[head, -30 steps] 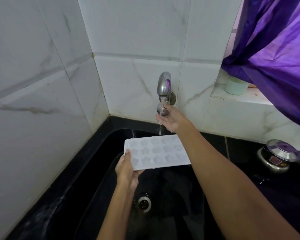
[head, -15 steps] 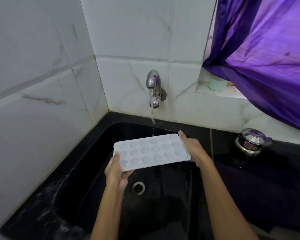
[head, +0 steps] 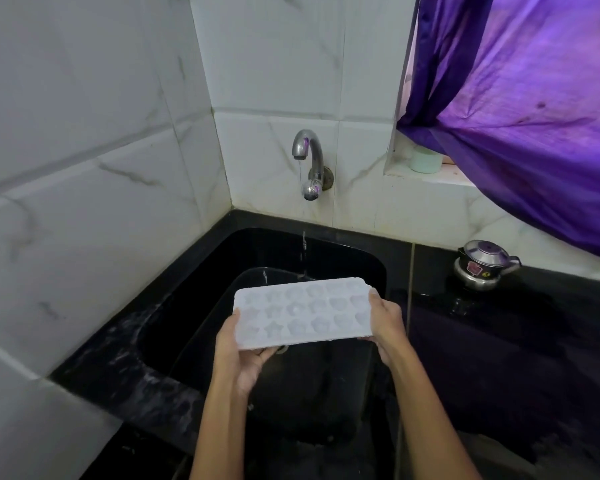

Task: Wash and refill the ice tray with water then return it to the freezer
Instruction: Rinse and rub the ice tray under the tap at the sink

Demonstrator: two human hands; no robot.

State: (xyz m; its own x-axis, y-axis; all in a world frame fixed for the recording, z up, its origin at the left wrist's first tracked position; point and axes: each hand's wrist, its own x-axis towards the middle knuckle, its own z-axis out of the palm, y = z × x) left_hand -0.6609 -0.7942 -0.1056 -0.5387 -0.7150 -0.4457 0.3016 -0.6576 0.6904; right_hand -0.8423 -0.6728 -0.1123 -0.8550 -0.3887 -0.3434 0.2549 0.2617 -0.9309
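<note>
Now both grips hold ice tray [head: 300, 311] ends, left hand [head: 238, 351], right hand [head: 387, 320]; tilting under tap [head: 307, 161] stream spills cells.

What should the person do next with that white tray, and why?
Probably ease the ice tray a little further back under the tap. Both the left hand and the right hand hold it level over the sink, but the thin stream meets only its far edge.
</note>
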